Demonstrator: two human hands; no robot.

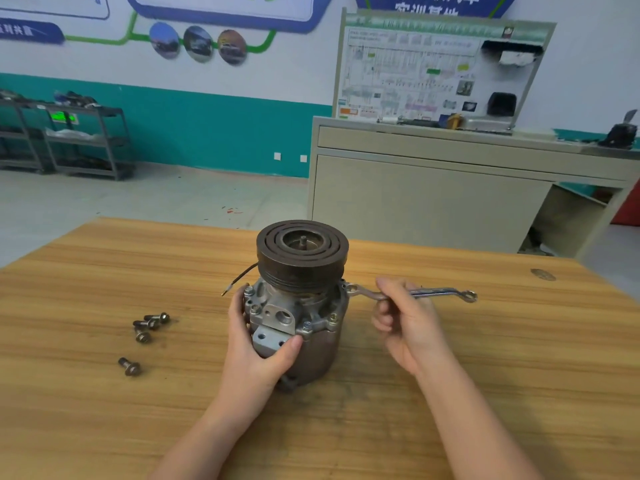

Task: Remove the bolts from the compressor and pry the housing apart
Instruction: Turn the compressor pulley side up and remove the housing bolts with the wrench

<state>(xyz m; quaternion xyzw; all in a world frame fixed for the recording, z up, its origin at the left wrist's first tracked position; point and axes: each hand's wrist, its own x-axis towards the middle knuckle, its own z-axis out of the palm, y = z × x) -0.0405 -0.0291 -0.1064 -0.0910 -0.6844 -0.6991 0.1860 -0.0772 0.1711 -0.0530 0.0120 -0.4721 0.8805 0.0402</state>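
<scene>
At frame centre, left hand point(258, 344) gripping compressor point(298, 306), right hand point(405, 320) fingers clamping wrench point(412, 293) on bolt; best: seating ring fully, bracing body.

The left hand point(258, 344) wraps around the near left side of the compressor point(298, 306), thumb in front and fingers curled behind. The right hand point(407, 323) is just to the right of the compressor, fingers curled around the wrench point(412, 293). Both bare forearms reach in from the near side.
</scene>
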